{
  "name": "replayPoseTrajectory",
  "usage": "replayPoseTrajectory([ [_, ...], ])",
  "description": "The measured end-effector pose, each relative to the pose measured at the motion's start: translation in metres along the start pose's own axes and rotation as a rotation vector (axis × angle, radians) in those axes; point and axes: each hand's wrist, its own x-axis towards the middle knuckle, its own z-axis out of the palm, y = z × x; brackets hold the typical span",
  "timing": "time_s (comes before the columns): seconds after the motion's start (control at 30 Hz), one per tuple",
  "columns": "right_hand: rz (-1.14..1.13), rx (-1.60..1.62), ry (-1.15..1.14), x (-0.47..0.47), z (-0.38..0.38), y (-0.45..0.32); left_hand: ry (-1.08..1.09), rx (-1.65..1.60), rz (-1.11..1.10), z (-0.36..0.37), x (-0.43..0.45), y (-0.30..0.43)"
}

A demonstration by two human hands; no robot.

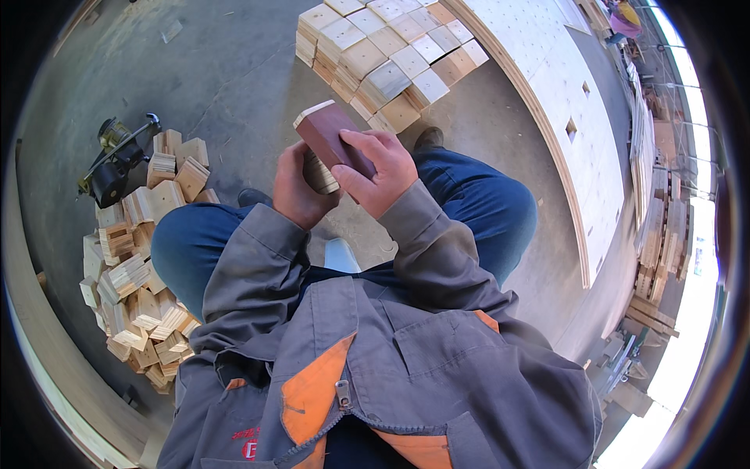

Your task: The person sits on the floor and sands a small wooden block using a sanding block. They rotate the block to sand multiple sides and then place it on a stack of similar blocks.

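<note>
My left hand grips a layered wooden block, whose striped edge shows between the hands. Pressed along that block is a reddish-brown sanding block with a pale upper end, held by my right hand with thumb and fingers on its face. Both hands are close together above the floor between my knees. Beyond them stands a neat stack of layered wooden blocks. A loose heap of similar blocks lies to the left of my left knee.
A power tool with a metal bar rests on the floor beside the heap. Large plywood sheets extend along the right. Farther right are stacked timber and a person in the distance. A board edge curves along the lower left.
</note>
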Motion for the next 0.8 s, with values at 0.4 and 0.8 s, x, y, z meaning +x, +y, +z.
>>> replayPoseTrajectory([
  [0.4,0.063,-0.003,0.059,-0.01,0.001,0.023,-0.047,0.081,0.003,-0.002,0.002,0.004],
  [0.8,0.198,-0.073,0.117,-0.02,-0.007,0.06,-0.027,0.005,-0.045,-0.003,0.005,0.004],
])
